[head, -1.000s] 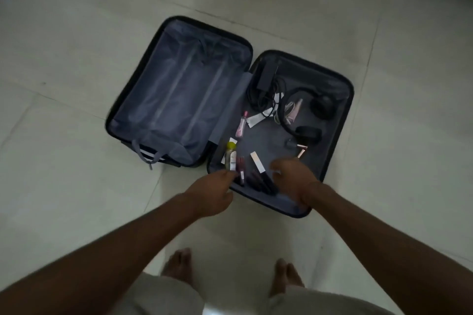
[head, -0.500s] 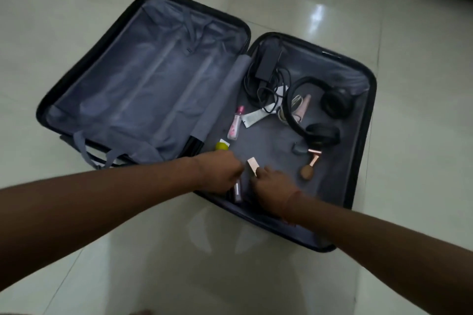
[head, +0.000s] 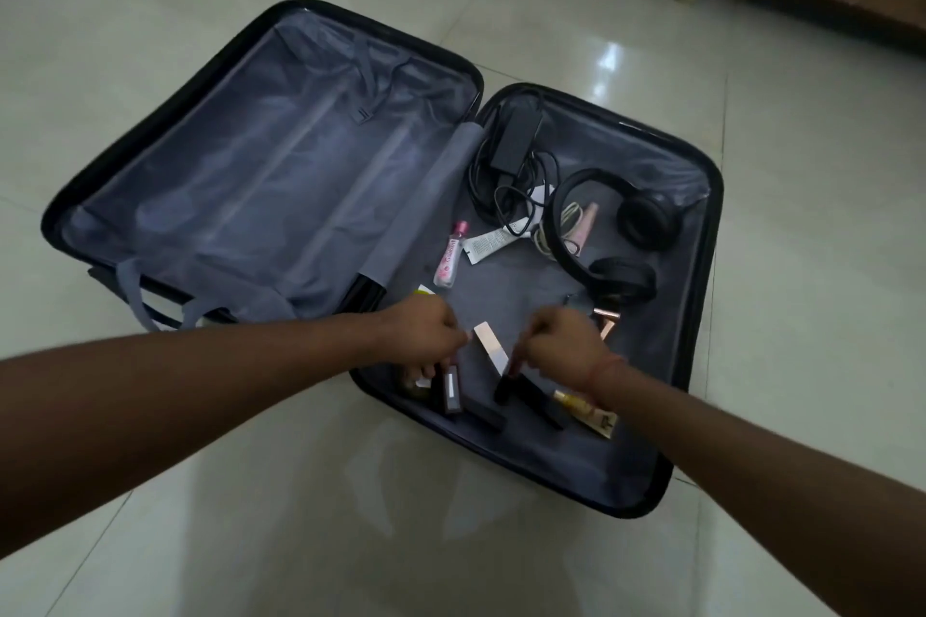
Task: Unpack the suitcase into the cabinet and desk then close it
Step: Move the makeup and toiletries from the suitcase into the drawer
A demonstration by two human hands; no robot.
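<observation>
Now both hands are down among the small cosmetics at the near end of the suitcase (head: 704, 236), which lies open flat on the tiled floor (head: 801, 366); a second ago they only hovered at its near rim, and the view has drawn closer and lower since, as if the person has bent toward it. The left hand (head: 423, 341) has its fingers curled down onto a dark tube (head: 452, 388) at the near wall and seems to pinch it, though the fingertips are partly hidden. The right hand (head: 561, 346) is likewise curled, its fingers closing on a black stick (head: 506, 386) just beside the pale flat stick (head: 492, 346) that lies between the two hands. A gold-capped tube (head: 586, 411) shows near the right wrist, uncovered as the hand moved in. Farther back, untouched, lie the headphones (head: 621, 246), the charger with its cable (head: 516, 140), a pink bottle (head: 451, 258) and a white tube (head: 488, 243). The lined half on the left holds nothing. So the reach has turned into a grasp, and I judge the unpacking of this last compartment is only beginning: several trips to the cabinet and table remain before the lid can be shut.
</observation>
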